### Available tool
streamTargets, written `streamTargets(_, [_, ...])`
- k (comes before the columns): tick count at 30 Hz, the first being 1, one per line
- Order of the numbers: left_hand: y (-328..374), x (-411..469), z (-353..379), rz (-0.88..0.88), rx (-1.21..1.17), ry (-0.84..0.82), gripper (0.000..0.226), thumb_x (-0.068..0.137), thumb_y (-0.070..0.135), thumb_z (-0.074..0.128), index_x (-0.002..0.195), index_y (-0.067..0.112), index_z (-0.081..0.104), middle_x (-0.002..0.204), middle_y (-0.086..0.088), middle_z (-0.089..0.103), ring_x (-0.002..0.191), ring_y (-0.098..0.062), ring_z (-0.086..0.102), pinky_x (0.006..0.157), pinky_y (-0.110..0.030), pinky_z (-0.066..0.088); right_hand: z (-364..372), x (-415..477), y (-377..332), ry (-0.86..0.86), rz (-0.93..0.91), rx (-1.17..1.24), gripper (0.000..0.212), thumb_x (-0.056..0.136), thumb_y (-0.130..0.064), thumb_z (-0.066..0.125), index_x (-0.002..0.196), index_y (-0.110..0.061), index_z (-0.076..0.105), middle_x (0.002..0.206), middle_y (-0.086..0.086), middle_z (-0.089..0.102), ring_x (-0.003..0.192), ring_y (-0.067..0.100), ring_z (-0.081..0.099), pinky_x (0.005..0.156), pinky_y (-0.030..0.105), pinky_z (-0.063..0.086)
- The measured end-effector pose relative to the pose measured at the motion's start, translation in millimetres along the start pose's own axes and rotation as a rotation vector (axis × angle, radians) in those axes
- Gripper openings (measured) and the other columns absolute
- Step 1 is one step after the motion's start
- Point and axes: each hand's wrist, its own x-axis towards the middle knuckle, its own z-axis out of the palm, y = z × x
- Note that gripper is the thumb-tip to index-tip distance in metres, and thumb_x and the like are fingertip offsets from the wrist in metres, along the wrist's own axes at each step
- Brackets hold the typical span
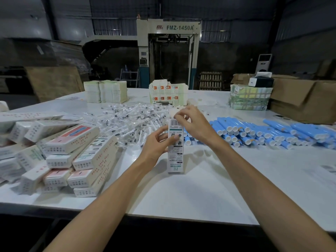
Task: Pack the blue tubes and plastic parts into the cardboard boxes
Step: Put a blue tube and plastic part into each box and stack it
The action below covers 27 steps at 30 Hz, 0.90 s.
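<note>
Background machine [179, 27] reads "FMZ-1450A"; left hand [156, 144] grips box [175, 157].

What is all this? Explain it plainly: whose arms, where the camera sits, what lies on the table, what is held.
No robot here: a person packs by hand. The one picture comes from a camera worn on the person's head, looking forward and down, so both bare arms reach in from below. The left hand grips a narrow printed box held upright over the white table, and the right hand pinches its top flap. On the left lies a pile of similar boxes; behind the hands, a heap of clear-wrapped plastic parts; on the right, rows of blue tubes with white caps. Stacks of flat cartons stand at the far edge.
</note>
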Motion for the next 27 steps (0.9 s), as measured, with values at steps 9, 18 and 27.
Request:
streamTargets(9, [0.7, -1.7, 1.5, 0.085, 0.026, -0.011, 0.080, 0.094, 0.025, 0.085, 0.152, 0.055, 0.038, 0.125, -0.013, 0.078, 0.115, -0.033, 0.076, 0.087, -0.044, 0.065, 38.4, -40.0, 30.1, 0.133, 0.156, 0.535, 0.035, 0.103, -0.026, 0.066, 0.136, -0.024, 0.053, 0.118, -0.005, 0.072, 0.110, 0.005, 0.067, 0.091, 0.021, 0.051])
streamTargets(18, [5.1, -5.0, 2.1, 0.165, 0.161, -0.028, 0.075, 0.099, 0.033, 0.080, 0.155, 0.060, 0.039, 0.138, -0.001, 0.072, 0.132, -0.032, 0.066, 0.095, -0.046, 0.064, 36.8, -43.2, 30.0, 0.116, 0.109, 0.573, 0.045, 0.102, -0.025, 0.069, 0.144, -0.031, 0.056, 0.116, -0.001, 0.075, 0.109, 0.019, 0.070, 0.096, 0.034, 0.057])
streamTargets(27, [7.8, -5.6, 2.7, 0.149, 0.159, -0.075, 0.061, 0.095, 0.029, 0.083, 0.148, 0.044, 0.055, 0.129, -0.007, 0.076, 0.120, -0.034, 0.071, 0.085, -0.043, 0.065, 31.6, -44.1, 34.2, 0.033, 0.081, 0.587, 0.021, 0.103, -0.019, 0.065, 0.124, -0.023, 0.062, 0.110, 0.001, 0.075, 0.106, 0.023, 0.070, 0.091, 0.036, 0.058])
